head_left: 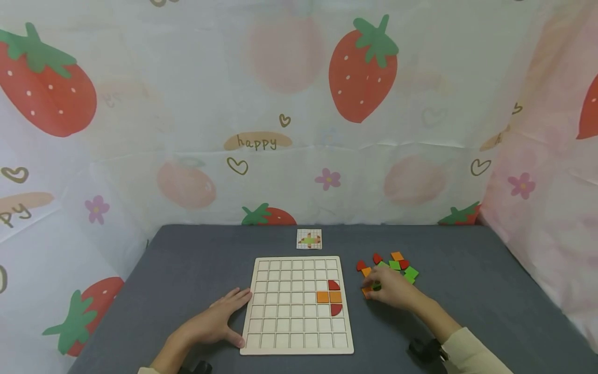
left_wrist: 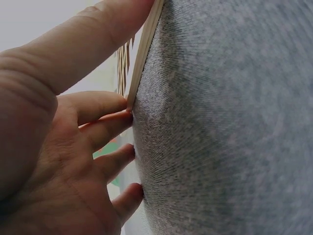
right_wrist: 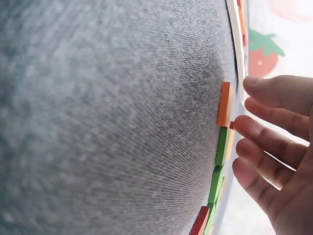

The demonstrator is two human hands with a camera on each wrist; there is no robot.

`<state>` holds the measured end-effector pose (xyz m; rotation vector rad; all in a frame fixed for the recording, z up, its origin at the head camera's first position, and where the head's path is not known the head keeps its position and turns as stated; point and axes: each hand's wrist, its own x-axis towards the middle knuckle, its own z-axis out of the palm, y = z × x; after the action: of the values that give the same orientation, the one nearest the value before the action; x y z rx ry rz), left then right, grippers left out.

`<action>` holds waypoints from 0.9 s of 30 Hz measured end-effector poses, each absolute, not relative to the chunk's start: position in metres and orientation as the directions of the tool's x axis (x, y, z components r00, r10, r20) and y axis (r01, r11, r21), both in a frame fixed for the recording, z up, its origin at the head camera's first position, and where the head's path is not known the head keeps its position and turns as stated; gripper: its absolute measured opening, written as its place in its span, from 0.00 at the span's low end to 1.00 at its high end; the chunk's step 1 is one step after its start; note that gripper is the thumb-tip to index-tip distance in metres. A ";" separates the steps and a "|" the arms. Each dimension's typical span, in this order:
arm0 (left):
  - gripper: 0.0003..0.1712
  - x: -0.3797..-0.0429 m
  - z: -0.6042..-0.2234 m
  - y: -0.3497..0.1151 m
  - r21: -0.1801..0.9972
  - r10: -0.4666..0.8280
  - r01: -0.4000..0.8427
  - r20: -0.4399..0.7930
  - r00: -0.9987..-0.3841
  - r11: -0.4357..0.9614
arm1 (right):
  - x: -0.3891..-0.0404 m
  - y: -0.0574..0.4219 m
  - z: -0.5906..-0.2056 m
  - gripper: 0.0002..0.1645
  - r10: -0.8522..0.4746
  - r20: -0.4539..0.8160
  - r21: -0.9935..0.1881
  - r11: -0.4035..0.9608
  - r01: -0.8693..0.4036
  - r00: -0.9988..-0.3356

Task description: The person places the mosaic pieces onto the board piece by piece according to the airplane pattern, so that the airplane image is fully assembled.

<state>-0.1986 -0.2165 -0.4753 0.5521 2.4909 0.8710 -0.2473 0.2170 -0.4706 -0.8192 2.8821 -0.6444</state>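
A white gridded board (head_left: 280, 326) lies on the table. Near its right edge sit two orange square tiles (head_left: 323, 297), with a rounded red piece (head_left: 334, 285) above and another red piece (head_left: 336, 309) below. My left hand (head_left: 217, 317) is spread along the board's left side, its thumb and fingertips touching the edge. Over the loose tiles to the right is my right hand (head_left: 394, 287), thumb and fingers apart near an orange tile (right_wrist: 224, 105). In the right wrist view nothing is pinched between them. Green tiles (right_wrist: 222, 146) stand in line beside that orange one.
A small card (head_left: 309, 239) with a coloured pattern on a grid lies behind the board. More green tiles (head_left: 411, 272), an orange tile (head_left: 397, 256) and red pieces (head_left: 377, 257) are scattered beyond my right hand. A strawberry-print curtain (head_left: 299, 182) hangs behind the grey table (head_left: 210, 254).
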 end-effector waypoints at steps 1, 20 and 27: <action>0.64 -0.199 -0.475 -0.216 0.656 0.499 0.222 -0.272 -0.823 0.722 | -0.247 0.217 -0.471 0.10 -0.526 0.045 -0.409 0.766 -0.496 -0.849; 0.64 -0.200 -0.475 -0.215 0.651 0.481 0.200 -0.286 -0.829 0.732 | -0.243 0.209 -0.471 0.12 -0.512 -0.020 -0.345 0.810 -0.475 -0.859; 0.64 -0.200 -0.476 -0.216 0.647 0.486 0.212 -0.280 -0.828 0.732 | -0.242 0.209 -0.472 0.11 -0.509 -0.005 -0.333 0.812 -0.479 -0.861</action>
<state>-0.1999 -0.2158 -0.4760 0.5334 2.4992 0.8590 -0.2415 0.2089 -0.4724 -0.7925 2.9011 -0.4949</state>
